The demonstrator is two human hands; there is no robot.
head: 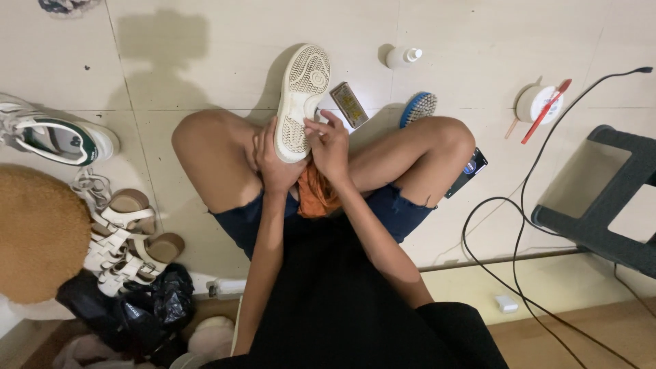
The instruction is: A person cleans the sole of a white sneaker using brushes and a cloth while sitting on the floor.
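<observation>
Clearly your left hand has its grip around the white shoe, sole up, so your right hand pinches something unidentifiable against its edge.

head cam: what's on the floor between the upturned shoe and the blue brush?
In the head view, a small flat rectangular tin lies on the tile between the white shoe held sole-up and the blue brush; otherwise bare floor.

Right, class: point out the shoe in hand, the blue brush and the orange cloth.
shoe (301, 96), head view, middle of the pale sole
blue brush (417, 107), head view, its bristles
orange cloth (316, 193), head view, the fold in the lap
</observation>
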